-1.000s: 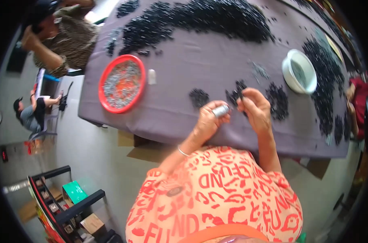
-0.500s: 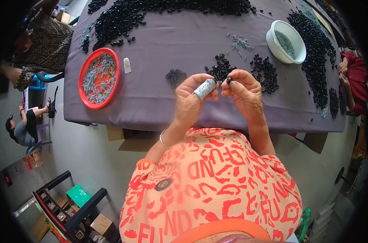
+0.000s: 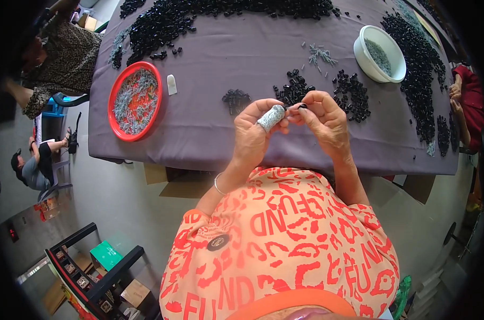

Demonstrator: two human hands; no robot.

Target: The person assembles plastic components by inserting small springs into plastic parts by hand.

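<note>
Just off the loose heap of glossy black pieces [image 3: 294, 88]! Pinching one small, shiny black piece [image 3: 303, 106] in the right hand [image 3: 327, 127], now within reach of the left hand [image 3: 250, 132]; curled nearly closed there, can't tell on what.

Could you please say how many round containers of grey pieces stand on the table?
2: a red container at left and a white container at upper right. More may be out of view.

The tablecloth [image 3: 210, 69] is looking matt, black pieces [image 3: 293, 89] are shining like glossy plastic, the red tray [image 3: 112, 104] and white bowl [image 3: 361, 53] are showing smooth plastic, and the bracelet [image 3: 216, 184] is gleaming like metal.
</note>
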